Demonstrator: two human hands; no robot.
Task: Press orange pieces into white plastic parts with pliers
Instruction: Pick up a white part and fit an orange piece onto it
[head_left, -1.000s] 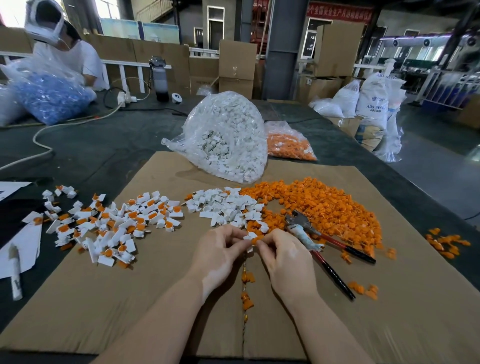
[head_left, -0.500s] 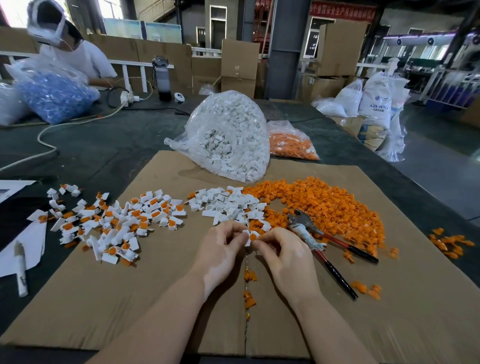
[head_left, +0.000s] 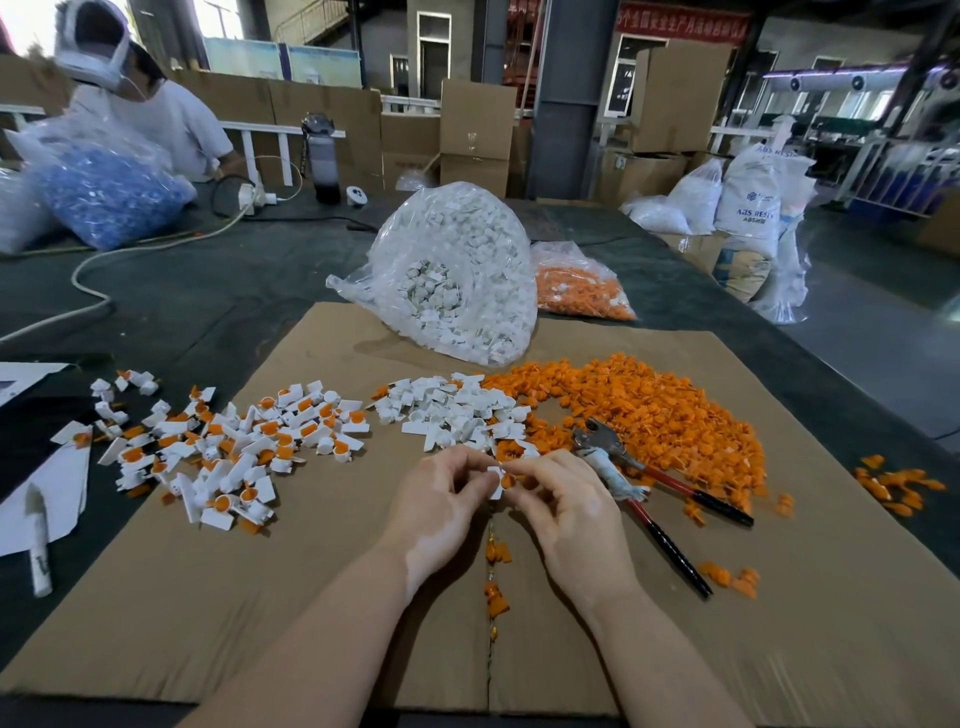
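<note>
Both forearms bare, coming in from the bottom edge and converging toward the middle. Left hand (head_left: 441, 504) with back turned up, fingers curled inward, thumb and fingertips pinching at its right side. Right hand (head_left: 566, 512) also back up, fingers bent, index and thumb meeting the left fingertips (palms hidden from the head view). Wrists held apart, fingertips of the two hands almost touching, just above the surface.

Dim hall, bright rear windows, edges warped
</note>
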